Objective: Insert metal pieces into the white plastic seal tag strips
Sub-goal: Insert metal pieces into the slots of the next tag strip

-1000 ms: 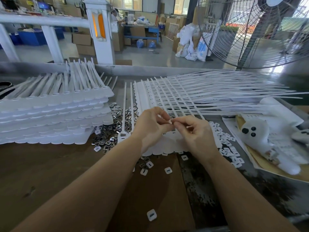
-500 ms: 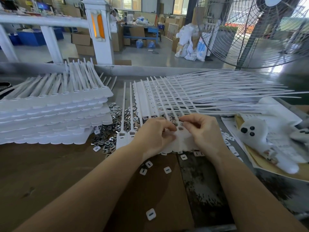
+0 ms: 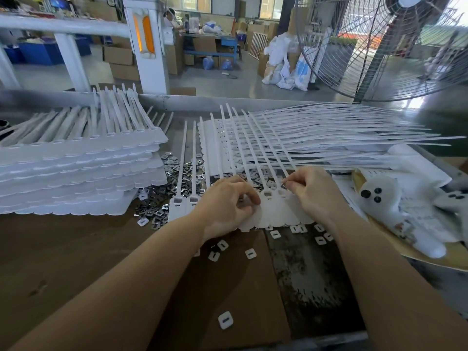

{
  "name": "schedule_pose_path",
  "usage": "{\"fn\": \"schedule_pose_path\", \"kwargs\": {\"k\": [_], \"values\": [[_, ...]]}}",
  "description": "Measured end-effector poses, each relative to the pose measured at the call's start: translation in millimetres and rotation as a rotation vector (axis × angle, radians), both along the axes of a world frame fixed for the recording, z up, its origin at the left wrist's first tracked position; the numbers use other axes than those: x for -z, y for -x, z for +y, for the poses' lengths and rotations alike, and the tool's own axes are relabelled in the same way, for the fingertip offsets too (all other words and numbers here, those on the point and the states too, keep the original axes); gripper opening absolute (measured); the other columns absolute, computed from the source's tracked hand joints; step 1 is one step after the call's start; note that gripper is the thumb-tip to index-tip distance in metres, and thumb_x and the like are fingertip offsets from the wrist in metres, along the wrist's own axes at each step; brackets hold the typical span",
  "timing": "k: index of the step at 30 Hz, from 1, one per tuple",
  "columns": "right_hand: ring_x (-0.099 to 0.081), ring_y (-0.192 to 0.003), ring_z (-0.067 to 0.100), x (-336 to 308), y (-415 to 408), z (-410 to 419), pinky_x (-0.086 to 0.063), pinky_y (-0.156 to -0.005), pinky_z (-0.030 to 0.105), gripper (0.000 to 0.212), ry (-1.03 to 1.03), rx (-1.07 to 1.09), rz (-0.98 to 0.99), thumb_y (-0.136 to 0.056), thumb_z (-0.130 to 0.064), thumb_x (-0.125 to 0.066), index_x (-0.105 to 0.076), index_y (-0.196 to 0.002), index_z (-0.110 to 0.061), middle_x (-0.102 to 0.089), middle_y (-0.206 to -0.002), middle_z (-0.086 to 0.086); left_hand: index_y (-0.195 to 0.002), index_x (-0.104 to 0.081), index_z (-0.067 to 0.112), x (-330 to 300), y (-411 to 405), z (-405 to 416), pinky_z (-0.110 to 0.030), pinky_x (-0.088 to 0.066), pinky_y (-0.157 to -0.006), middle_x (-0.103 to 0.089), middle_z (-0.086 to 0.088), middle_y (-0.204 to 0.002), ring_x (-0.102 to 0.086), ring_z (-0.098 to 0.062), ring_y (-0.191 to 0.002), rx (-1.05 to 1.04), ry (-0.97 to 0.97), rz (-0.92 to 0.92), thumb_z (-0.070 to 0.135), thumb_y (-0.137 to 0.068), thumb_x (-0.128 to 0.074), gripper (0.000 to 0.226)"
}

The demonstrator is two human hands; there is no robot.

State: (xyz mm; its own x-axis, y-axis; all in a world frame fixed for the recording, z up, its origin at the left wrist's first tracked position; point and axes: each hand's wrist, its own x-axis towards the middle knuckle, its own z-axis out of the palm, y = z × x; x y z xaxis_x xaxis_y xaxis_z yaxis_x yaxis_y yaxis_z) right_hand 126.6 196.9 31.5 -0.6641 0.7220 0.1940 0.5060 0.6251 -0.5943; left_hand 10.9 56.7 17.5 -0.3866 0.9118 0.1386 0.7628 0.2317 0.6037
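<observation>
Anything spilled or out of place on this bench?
Yes: small white caps lie loose across the table near the arms, away from the metal pieces. A white plush toy sits at the right, unrelated to the work.

Hands parting, right hand (image 3: 314,196) shifting rightward along tag strip (image 3: 276,214), now pinching metal piece (image 3: 284,185), left hand (image 3: 228,203) lowering onto strip

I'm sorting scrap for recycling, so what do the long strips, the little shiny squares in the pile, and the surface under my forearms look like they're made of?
Strips: likely moulded plastic; matte white, slightly translucent, thin tails bending.
Shiny squares: seemingly stamped metal; grey, glinting, with square holes.
Surface: probably cardboard; flat matte brown with a straight sheet edge.
</observation>
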Motion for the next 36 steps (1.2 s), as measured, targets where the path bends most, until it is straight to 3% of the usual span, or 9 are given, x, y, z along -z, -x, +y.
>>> {"fn": "schedule_pose_path", "kwargs": {"k": [13,19,25,31,36], "values": [[-0.059,-0.087,0.013,-11.9,5.6,0.2,-0.039,-0.075,0.022,0.012,-0.124,-0.112,-0.243,-0.088,-0.012,-0.062,-0.074,-0.091,-0.014,-0.07,-0.099,0.001,-0.09,-0.06,0.031,1.7,1.4,1.8,-0.038,-0.04,-0.096,-0.047,0.011,-0.097,-0.046,-0.016,-0.103,0.012,0.006,0.022,0.023,-0.087,-0.059,0.009],[-0.063,-0.086,0.014,-11.9,3.2,-0.4,-0.051,-0.086,0.034,0.006,-0.068,-0.072,-0.109,-0.081,-0.011,-0.071,-0.072,-0.081,-0.017,-0.066,-0.084,-0.005,-0.089,-0.059,0.033,2.0,1.8,1.5,-0.038,-0.042,-0.094,-0.046,0.013,-0.095,-0.046,-0.015,-0.099,0.013,-0.006,0.007,0.022,-0.086,-0.06,0.011],[-0.063,-0.093,0.016,-11.3,-0.4,-1.5,-0.05,-0.09,0.032,0.015,-0.04,-0.062,0.007,-0.087,-0.007,-0.061,-0.074,-0.093,-0.011,-0.07,-0.098,0.003,-0.088,-0.058,0.032,2.3,2.2,0.8,-0.038,-0.041,-0.094,-0.047,0.01,-0.097,-0.046,-0.016,-0.099,0.014,-0.01,-0.001,0.021,-0.086,-0.06,0.012],[-0.062,-0.091,0.016,1.1,4.4,-12.9,-0.047,-0.081,0.026,0.018,-0.122,0.002,0.037,-0.09,-0.011,-0.056,-0.073,-0.096,-0.015,-0.07,-0.099,0.001,-0.09,-0.061,0.029,1.2,1.6,0.9,-0.031,-0.043,-0.091,-0.05,0.009,-0.1,-0.048,-0.012,-0.096,0.0,-0.018,-0.004,0.02,-0.086,-0.061,0.01],[-0.055,-0.101,0.019,17.7,8.6,-22.7,-0.044,-0.083,0.029,0.02,-0.251,0.032,0.027,-0.093,-0.018,-0.051,-0.068,-0.104,-0.017,-0.064,-0.106,0.002,-0.092,-0.069,0.019,-6.0,6.3,-3.7,-0.023,-0.047,-0.087,-0.065,0.004,-0.097,-0.059,-0.011,-0.093,-0.06,-0.113,-0.203,0.013,-0.086,-0.062,0.011]]}}
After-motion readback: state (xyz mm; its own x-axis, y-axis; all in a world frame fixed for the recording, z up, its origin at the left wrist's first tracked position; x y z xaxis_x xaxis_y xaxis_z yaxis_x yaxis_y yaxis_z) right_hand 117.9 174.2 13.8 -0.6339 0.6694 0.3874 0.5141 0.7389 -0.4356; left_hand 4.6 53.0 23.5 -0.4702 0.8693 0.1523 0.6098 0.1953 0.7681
